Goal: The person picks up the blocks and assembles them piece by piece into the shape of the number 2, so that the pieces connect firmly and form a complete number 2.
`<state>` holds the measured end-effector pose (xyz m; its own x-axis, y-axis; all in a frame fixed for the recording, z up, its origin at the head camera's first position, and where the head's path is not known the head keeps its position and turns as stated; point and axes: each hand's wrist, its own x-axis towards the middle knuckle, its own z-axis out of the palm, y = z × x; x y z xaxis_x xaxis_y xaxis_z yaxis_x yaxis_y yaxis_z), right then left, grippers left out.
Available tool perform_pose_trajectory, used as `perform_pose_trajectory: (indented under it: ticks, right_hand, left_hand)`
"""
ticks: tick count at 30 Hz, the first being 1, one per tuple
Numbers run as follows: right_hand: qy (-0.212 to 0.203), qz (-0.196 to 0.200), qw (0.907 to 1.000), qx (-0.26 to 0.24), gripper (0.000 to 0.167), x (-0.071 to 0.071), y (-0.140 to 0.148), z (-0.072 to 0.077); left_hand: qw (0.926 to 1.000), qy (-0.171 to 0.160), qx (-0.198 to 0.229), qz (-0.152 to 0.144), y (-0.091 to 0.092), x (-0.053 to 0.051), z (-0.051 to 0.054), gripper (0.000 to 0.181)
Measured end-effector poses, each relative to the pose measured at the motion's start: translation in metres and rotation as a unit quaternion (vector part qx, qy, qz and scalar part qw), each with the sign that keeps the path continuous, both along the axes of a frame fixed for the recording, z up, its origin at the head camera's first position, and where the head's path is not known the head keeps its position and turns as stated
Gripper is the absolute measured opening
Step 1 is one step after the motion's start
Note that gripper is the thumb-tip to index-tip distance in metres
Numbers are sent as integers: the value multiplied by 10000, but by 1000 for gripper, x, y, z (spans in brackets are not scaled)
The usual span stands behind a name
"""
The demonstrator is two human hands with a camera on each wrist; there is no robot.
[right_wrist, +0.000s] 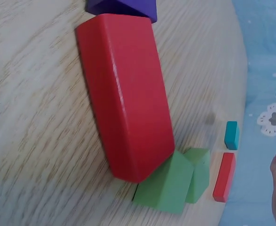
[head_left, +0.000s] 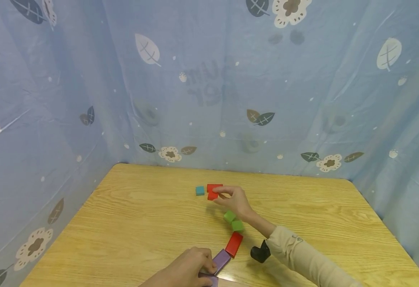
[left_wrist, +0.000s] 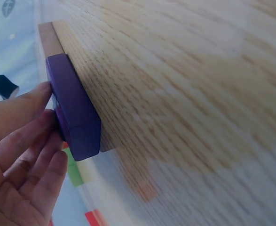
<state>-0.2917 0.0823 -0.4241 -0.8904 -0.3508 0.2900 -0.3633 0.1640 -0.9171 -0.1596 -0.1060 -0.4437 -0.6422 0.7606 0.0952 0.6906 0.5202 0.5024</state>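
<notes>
In the head view my left hand (head_left: 194, 266) is low at the front, beside two purple blocks (head_left: 221, 261). The left wrist view shows its thumb and fingers around the side of a purple block (left_wrist: 74, 106) standing on the table. Farther back, my right hand (head_left: 236, 202) pinches a red block (head_left: 213, 195) between thumb and fingertips, raised above the table. Behind it lies another red block (head_left: 214, 186), with a small teal block (head_left: 200, 191) to its left. Two green blocks (right_wrist: 163, 183) touch the end of a larger red block (right_wrist: 128, 99), whose other end meets a purple block (right_wrist: 123, 5).
The blocks form a curved line on the wooden table (head_left: 141, 215). A black object (head_left: 260, 252) sits beside the right sleeve (head_left: 302, 255). Farther along from the purple block stands a brown block (left_wrist: 50, 37). Patterned blue curtains (head_left: 213, 79) surround the back and sides.
</notes>
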Motion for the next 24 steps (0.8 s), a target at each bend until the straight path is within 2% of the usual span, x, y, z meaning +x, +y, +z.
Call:
perform_pose_trajectory:
  ticks: [5,10,17,19,24]
  right_hand:
    - [388,450,9982,128,29,0,4,-2]
    - [534,844,9946,267,30,-3,8,-3]
    - [884,1417,9842,594,28,-16,17,-5]
    - [884,1570,9817,622,28,-19,19,-5]
    - [699,1894,9761,809,28,-25,24,-5]
  left_hand:
    - [9999,-112,21,19,0,0,0,23]
    - [9998,-191,80,11,-1,1,0,24]
    - [9998,-73,162,-54,-1,0,-1,25]
    - [9999,-44,153,-54,0,0,-1,24]
    - [9997,-210,100,9,0,0,0,24]
